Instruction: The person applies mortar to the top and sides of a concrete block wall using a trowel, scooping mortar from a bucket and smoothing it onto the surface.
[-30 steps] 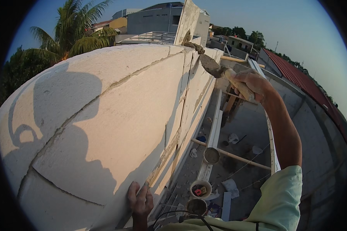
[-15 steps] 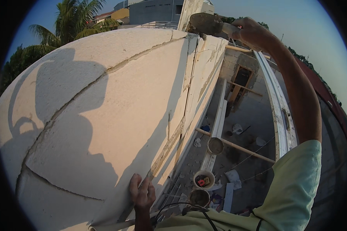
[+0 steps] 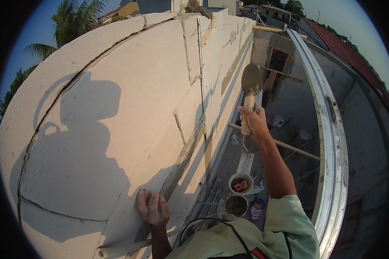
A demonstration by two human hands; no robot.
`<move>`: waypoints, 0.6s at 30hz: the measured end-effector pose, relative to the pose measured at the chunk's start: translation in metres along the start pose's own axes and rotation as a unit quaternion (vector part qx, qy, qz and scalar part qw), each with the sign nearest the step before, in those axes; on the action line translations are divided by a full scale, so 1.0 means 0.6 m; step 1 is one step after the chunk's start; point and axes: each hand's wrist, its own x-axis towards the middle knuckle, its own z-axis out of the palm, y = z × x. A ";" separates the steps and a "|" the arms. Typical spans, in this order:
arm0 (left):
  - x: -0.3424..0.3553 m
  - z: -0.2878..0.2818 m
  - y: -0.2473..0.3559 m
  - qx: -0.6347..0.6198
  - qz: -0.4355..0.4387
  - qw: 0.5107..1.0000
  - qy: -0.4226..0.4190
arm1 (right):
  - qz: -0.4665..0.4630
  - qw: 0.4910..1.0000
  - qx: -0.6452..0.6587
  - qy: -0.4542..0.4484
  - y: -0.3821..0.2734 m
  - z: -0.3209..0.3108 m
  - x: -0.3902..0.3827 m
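My right hand (image 3: 256,123) is wrapped round the wooden handle of a trowel (image 3: 252,80). Its rounded blade points up and away, smeared with grey mortar, and hangs beside the wall's right face. Against the pale block wall (image 3: 151,108) rests my left hand (image 3: 153,208), fingers spread on the surface and holding nothing. A lump of wet mortar (image 3: 198,9) sits on the wall's top at the far end. Mortar joints run across the blocks, and my shadow falls over them.
Below stand a bucket with red and yellow things inside (image 3: 240,183) and a mortar bucket (image 3: 236,206). A third bucket (image 3: 250,144) is partly behind my right hand. A long metal channel (image 3: 328,129) curves along the right; a wooden pole (image 3: 296,150) crosses below. A pipe (image 3: 116,250) lies near my left hand.
My right hand has brought the trowel down and nearer from the wall's top. Mortar now lies up there. The left hand stays against the wall, and the view has shifted.
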 end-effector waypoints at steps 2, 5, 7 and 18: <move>0.000 -0.004 -0.001 0.001 0.001 1.000 -0.009 | 0.100 0.988 0.113 0.020 0.091 0.006 -0.012; 0.004 -0.005 -0.001 0.019 0.007 1.000 -0.012 | 0.151 0.969 0.191 0.041 0.182 0.038 -0.037; 0.010 -0.008 0.000 0.051 0.032 0.998 -0.008 | 0.175 0.955 0.234 0.047 0.219 0.065 -0.032; 0.011 -0.008 0.006 0.069 0.035 0.997 -0.025 | 0.178 0.936 0.303 0.035 0.188 0.138 -0.012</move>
